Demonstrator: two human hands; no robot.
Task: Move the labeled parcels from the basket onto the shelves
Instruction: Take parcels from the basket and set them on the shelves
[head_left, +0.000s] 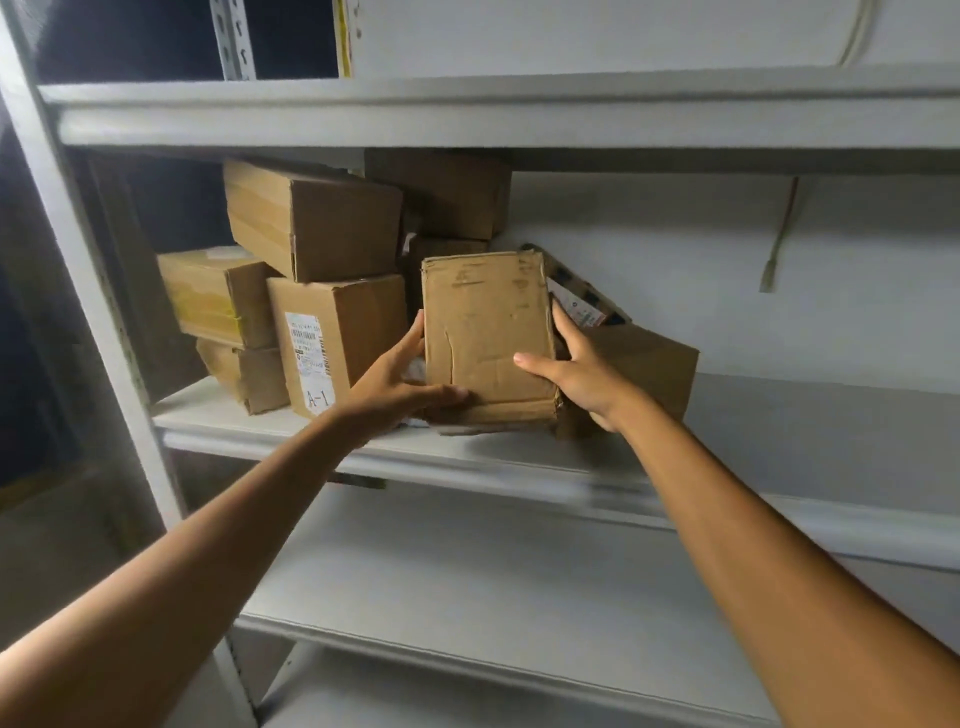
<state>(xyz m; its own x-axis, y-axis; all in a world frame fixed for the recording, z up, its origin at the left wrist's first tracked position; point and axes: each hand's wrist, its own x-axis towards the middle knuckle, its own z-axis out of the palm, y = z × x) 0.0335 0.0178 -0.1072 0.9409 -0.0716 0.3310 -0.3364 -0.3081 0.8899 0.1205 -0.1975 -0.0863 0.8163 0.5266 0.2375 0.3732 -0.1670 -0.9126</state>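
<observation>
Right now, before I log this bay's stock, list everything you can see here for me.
held box: one, brown, upright at the middle shelf's front
labelled box: one, brown with a white A-1 label, left of the held box
other boxes: at least five, brown, stacked left, behind and right
shelf boards: at least three, white, one above another
cord: one, brownish, hanging on the back wall, right
left hand: one, grips the held box's left edge
right hand: one, grips its right edge

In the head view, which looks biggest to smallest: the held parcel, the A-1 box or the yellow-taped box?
1. held parcel (nearest the camera, so unsure)
2. A-1 box, nearly alike
3. yellow-taped box
</observation>
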